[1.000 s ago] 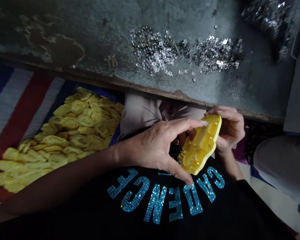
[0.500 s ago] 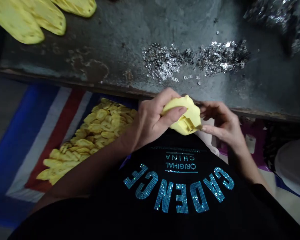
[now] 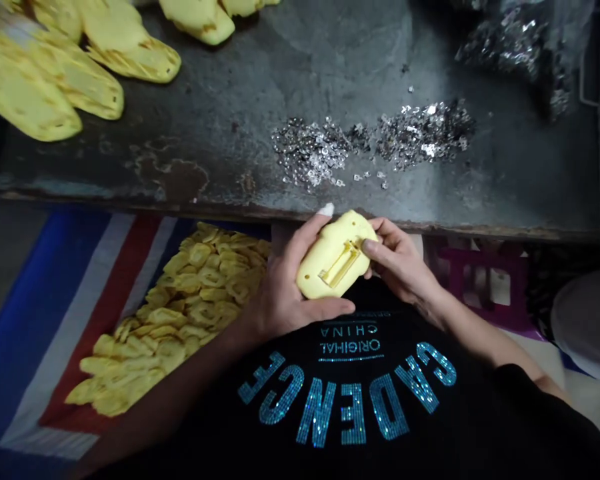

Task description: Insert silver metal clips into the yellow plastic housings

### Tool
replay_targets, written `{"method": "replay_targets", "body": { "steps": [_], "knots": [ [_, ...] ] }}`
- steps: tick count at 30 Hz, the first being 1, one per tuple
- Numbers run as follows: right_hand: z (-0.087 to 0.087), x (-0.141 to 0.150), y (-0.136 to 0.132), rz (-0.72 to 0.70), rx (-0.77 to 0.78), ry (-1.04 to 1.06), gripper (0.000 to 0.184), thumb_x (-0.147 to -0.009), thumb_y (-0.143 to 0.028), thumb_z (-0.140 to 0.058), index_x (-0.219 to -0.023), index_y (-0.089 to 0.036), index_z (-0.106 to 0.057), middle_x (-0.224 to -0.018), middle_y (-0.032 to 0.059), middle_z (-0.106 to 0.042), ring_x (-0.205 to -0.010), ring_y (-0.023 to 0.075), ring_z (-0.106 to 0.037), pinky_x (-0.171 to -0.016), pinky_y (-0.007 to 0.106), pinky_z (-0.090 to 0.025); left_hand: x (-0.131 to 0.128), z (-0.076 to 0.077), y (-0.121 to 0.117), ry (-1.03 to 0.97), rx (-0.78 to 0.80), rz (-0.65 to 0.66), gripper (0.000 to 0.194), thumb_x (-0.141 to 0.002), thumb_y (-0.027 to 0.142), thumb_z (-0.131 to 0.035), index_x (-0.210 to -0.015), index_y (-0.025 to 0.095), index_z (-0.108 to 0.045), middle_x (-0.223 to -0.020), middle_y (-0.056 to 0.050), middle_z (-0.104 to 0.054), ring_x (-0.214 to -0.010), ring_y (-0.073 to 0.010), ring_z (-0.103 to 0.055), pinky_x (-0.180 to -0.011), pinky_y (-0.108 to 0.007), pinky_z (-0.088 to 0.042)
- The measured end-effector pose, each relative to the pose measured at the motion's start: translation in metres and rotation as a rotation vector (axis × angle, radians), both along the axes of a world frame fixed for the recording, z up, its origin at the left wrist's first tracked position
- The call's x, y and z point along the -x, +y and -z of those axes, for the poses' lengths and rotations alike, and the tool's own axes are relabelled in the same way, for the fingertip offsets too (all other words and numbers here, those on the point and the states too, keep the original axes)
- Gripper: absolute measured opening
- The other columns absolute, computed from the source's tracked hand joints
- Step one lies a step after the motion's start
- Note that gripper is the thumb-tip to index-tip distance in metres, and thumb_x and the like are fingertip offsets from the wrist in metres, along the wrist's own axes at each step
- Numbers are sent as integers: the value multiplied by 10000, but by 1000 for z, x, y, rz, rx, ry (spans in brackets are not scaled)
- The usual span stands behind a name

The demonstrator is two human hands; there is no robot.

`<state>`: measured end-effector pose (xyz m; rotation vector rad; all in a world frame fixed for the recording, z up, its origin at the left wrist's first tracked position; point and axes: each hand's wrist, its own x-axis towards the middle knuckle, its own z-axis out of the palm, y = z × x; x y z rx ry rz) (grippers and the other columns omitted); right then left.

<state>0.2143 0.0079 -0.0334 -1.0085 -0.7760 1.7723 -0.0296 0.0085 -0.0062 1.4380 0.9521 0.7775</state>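
Note:
A yellow plastic casing (image 3: 320, 272) with a recessed battery compartment and small screw holes is tilted in front of my black shirt, just below the table edge. My left hand (image 3: 285, 290) wraps round its left side, thumb along the lower edge and a white covering on one fingertip. My right hand (image 3: 397, 260) pinches its right end, the thumb pressed at the upper end of the compartment and the fingers partly behind the casing. Whether a small part sits under that thumb is hidden. Small silvery metal pieces (image 3: 315, 150) lie in loose piles on the table beyond my hands.
The dark worn metal table (image 3: 220, 140) has its front edge just past my hands. More yellow casings (image 3: 75, 87) lie at its far left. A clear bag of metal pieces (image 3: 510, 40) rests far right. Below left, a striped sack (image 3: 100, 313) holds many yellow parts (image 3: 180, 320).
The casing has turned so its compartment shows fully. My right hand has come in from the casing's edge, its thumb now on the compartment's end. My left thumb has shifted to the lower edge.

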Motion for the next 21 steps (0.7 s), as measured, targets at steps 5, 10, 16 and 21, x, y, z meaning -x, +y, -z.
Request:
{"method": "replay_targets", "body": {
  "steps": [5, 10, 16, 21],
  "knots": [
    [-33, -43, 11, -160, -325, -541, 471, -942, -552, -999, -1283, -295, -800, -1154, 34, -891, -934, 213, -820, -818, 353, -682, -2, -8, -3, -164, 285, -224, 691, -1004, 358, -893, -1646, 239, -669, -1234, -110, -886, -546, -129, -711, -473, -242, -619],
    [-40, -79, 60, 4, -752, -1516, 140, -1112, -352, -748, -1092, -279, -866, -1075, 83, -841, -1068, 314, -772, -990, 503, -589, -10, -7, 14, -349, 451, -335, 621, -894, 366, -981, -1432, 178, -735, -1227, -139, -882, -504, -126, -689, -373, -238, -568],
    [-26, -64, 83, -126, -798, -1818, 219, -1135, -391, -667, -1092, -252, -831, -1098, 118, -805, -1111, 362, -694, -991, 532, -526, -10, -7, 16, -292, 510, -363, 722, -868, 401, -1001, -1485, 163, -712, -1414, -212, -840, -571, -132, -720, -396, -248, -597],
    [-29, -62, 81, -137, -817, -1848, 253, -1151, -360, -585, -1064, -264, -802, -1031, 104, -778, -1047, 341, -661, -980, 520, -496, -9, -6, 17, -277, 502, -328, 724, -917, 393, -968, -1550, 165, -704, -1379, -197, -859, -556, -114, -703, -442, -248, -626]
  ]
}}
